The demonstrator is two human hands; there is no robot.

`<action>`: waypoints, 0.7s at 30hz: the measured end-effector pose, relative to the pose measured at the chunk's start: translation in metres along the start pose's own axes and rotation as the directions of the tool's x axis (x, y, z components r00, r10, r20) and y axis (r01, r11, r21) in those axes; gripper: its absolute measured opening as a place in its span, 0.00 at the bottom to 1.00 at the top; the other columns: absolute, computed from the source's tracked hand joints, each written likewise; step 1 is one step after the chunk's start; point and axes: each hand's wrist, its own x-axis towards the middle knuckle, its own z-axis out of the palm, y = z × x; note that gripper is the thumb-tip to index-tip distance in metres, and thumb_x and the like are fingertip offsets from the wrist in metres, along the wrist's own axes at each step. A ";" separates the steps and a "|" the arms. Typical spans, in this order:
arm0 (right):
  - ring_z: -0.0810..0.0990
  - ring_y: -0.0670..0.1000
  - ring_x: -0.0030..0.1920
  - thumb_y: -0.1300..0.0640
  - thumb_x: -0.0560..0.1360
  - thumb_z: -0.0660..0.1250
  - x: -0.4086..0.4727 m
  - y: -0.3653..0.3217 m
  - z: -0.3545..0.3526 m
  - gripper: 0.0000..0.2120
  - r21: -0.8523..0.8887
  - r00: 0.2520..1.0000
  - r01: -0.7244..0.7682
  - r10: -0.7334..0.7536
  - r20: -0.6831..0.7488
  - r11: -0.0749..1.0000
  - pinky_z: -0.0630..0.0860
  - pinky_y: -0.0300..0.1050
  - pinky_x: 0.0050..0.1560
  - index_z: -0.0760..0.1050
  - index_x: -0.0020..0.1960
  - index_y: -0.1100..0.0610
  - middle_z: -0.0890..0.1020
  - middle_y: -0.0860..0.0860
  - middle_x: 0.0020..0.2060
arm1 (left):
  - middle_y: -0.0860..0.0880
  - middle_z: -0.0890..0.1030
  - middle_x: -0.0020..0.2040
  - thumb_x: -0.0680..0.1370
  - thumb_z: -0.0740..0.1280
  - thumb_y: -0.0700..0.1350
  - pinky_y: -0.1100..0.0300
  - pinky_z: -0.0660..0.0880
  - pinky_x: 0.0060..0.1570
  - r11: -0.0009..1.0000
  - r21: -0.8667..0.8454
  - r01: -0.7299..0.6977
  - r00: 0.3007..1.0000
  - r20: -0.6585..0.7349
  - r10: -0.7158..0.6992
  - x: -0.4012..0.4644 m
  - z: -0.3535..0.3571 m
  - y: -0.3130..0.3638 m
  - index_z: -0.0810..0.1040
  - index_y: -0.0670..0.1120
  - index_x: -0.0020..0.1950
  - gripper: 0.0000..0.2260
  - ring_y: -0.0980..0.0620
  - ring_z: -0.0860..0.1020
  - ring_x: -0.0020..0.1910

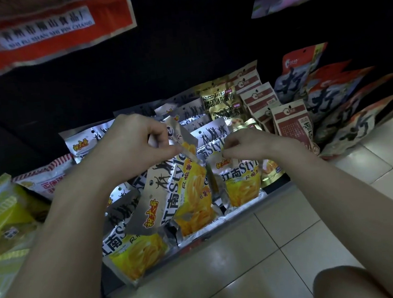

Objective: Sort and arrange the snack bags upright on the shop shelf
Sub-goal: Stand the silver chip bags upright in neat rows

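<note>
Our left hand (133,139) pinches a tilted silver chip bag (187,170); our right hand (244,145) apparently pinches an upright bag (238,180).

Silver-and-yellow chip bags (189,189) at frame centre read "江南Style"; gold bags (222,104) behind them, upper centre, read "RushTang"; white label on the red-orange bag (47,31) at upper left reads "...SHI PIN CHANG", rest blurred.

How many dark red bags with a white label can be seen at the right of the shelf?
4 in view: the front red bag nearest the floor tiles, a second behind it, a third farther back, and a fourth rearmost. They overlap, so more may be hidden.
</note>
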 end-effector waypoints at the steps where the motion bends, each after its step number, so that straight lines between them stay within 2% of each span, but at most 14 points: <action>1: 0.77 0.51 0.58 0.31 0.66 0.66 -0.003 -0.003 -0.002 0.27 0.022 1.000 0.005 -0.005 0.014 1.000 0.77 0.52 0.61 0.80 0.57 0.45 0.78 0.46 0.60 | 0.53 0.80 0.31 0.72 0.77 0.55 0.59 0.73 0.39 1.000 -0.005 0.000 1.000 0.001 0.000 0.000 0.000 0.000 0.77 0.52 0.31 0.14 0.59 0.78 0.35; 2: 0.77 0.52 0.59 0.33 0.66 0.67 -0.003 -0.004 -0.001 0.27 0.003 0.999 0.010 -0.010 0.038 1.000 0.77 0.52 0.61 0.80 0.59 0.46 0.78 0.46 0.60 | 0.53 0.80 0.30 0.72 0.77 0.55 0.59 0.73 0.39 1.000 -0.011 0.002 1.000 0.001 -0.002 0.000 0.000 0.000 0.77 0.52 0.31 0.14 0.59 0.79 0.35; 4: 0.78 0.54 0.58 0.48 0.75 0.69 0.003 -0.004 0.004 0.15 -0.130 0.999 0.036 -0.032 0.032 0.991 0.78 0.53 0.59 0.81 0.60 0.50 0.79 0.48 0.61 | 0.53 0.80 0.30 0.72 0.77 0.55 0.59 0.74 0.39 1.000 -0.016 0.004 1.000 0.004 -0.003 -0.001 0.000 -0.001 0.77 0.52 0.31 0.14 0.59 0.79 0.35; 6: 0.80 0.55 0.55 0.58 0.78 0.65 0.014 -0.005 0.012 0.08 -0.237 0.995 0.089 -0.099 -0.031 0.967 0.79 0.51 0.55 0.82 0.53 0.51 0.82 0.50 0.57 | 0.54 0.80 0.30 0.72 0.77 0.54 0.58 0.75 0.39 1.000 -0.009 -0.001 1.000 0.005 0.001 0.000 0.000 0.000 0.77 0.52 0.31 0.14 0.59 0.79 0.35; 8: 0.80 0.56 0.54 0.59 0.78 0.63 0.021 -0.008 0.019 0.09 -0.285 0.988 0.123 -0.144 -0.053 0.951 0.77 0.48 0.51 0.81 0.50 0.50 0.82 0.51 0.52 | 0.54 0.80 0.30 0.73 0.78 0.53 0.59 0.74 0.39 1.000 0.001 0.002 1.000 0.004 -0.002 0.000 0.001 0.001 0.77 0.52 0.31 0.15 0.59 0.78 0.35; 11: 0.79 0.55 0.54 0.60 0.79 0.62 0.031 -0.007 0.024 0.12 -0.304 0.987 0.129 -0.153 -0.057 0.944 0.77 0.47 0.51 0.82 0.56 0.51 0.82 0.53 0.56 | 0.53 0.80 0.30 0.73 0.78 0.52 0.62 0.70 0.37 1.000 0.000 0.013 1.000 0.011 -0.013 0.001 0.000 0.003 0.77 0.52 0.31 0.15 0.60 0.78 0.34; 15: 0.81 0.56 0.55 0.61 0.80 0.63 0.032 -0.001 0.013 0.10 -0.126 0.980 0.159 -0.172 -0.104 0.979 0.79 0.49 0.55 0.83 0.54 0.53 0.83 0.53 0.58 | 0.53 0.79 0.30 0.73 0.77 0.53 0.62 0.70 0.36 1.000 0.004 0.010 1.000 0.001 -0.010 -0.001 -0.005 0.001 0.77 0.52 0.31 0.15 0.59 0.78 0.34; 17: 0.81 0.55 0.56 0.61 0.79 0.64 0.032 0.000 0.010 0.09 -0.097 0.971 0.182 -0.195 -0.141 0.978 0.79 0.49 0.57 0.83 0.52 0.53 0.83 0.53 0.57 | 0.53 0.79 0.31 0.73 0.77 0.53 0.64 0.69 0.37 1.000 0.005 0.013 1.000 -0.007 -0.013 -0.001 -0.007 0.001 0.77 0.51 0.31 0.15 0.59 0.78 0.35; 19: 0.80 0.56 0.56 0.61 0.79 0.64 0.034 0.001 0.013 0.08 -0.114 0.975 0.187 -0.198 -0.098 0.976 0.79 0.50 0.55 0.81 0.49 0.51 0.83 0.54 0.57 | 0.54 0.80 0.32 0.73 0.77 0.54 0.65 0.69 0.38 1.000 0.009 0.014 1.000 -0.002 -0.014 -0.001 -0.007 0.001 0.77 0.51 0.31 0.14 0.61 0.78 0.36; 21: 0.79 0.55 0.53 0.62 0.78 0.65 0.038 0.004 0.014 0.10 -0.099 0.986 0.158 -0.162 -0.034 0.982 0.78 0.47 0.47 0.78 0.56 0.51 0.79 0.54 0.58 | 0.54 0.80 0.32 0.72 0.77 0.54 0.65 0.70 0.38 1.000 0.006 0.017 1.000 0.007 -0.017 -0.001 -0.006 0.001 0.77 0.52 0.31 0.14 0.62 0.78 0.37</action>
